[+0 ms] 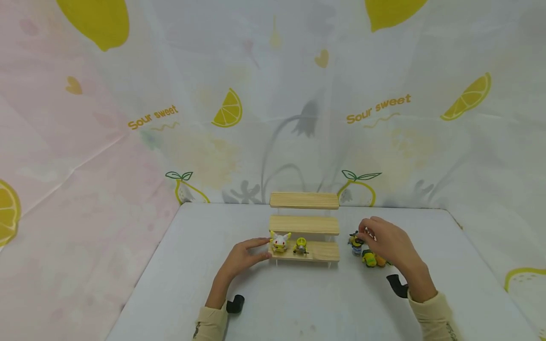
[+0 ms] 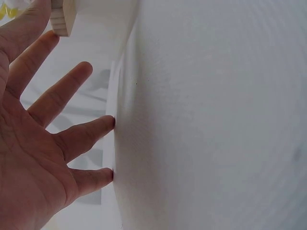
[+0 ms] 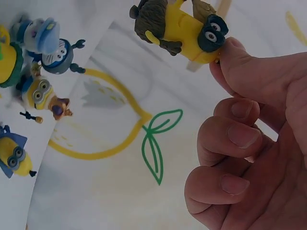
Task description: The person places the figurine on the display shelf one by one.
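My right hand pinches a yellow minion figurine with dark goggles and a dark shaggy lower part between thumb and index finger, by its head end. The other fingers curl in and touch nothing. At the left end of the three-step wooden shelf, my left hand lies with fingers spread, its fingertips against or very near the lowest board. On that board stand a white-and-yellow figurine with long ears and a small yellow figurine beside it.
Several more figurines stand on the white table under and beside my right hand, among them a minion with an orange-brown item and a blue-clad minion. A lemon-print cloth hangs behind the table.
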Motion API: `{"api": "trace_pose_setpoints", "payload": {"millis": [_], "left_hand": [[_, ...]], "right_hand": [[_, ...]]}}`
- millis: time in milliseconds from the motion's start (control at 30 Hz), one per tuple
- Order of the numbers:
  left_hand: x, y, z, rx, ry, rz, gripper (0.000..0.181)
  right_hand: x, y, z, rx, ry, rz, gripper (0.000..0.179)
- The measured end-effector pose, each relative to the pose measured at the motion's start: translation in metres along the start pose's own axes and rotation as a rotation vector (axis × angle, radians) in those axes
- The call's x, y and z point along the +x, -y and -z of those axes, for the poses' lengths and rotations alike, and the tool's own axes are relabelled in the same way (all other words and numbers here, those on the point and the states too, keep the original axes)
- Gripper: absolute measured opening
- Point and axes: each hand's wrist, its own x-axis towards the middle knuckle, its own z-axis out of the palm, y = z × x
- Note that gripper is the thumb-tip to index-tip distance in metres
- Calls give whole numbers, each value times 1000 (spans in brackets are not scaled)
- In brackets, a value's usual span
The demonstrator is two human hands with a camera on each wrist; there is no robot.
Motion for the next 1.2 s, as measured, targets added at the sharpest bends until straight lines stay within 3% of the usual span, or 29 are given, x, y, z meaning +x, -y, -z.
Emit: {"api": "trace_pose_setpoints", "payload": {"millis": [167,800,1200], "left_hand": [[0,0,1,-16,2,32,48],[0,-1,0,-15,3,24,48],[0,-1,1,13,13,26,49]], "right_hand": [[8,9,-10,25,3,16,15],[25,34,-44,53,-20,167,21],[25,42,-52,49,1,154,22]]}}
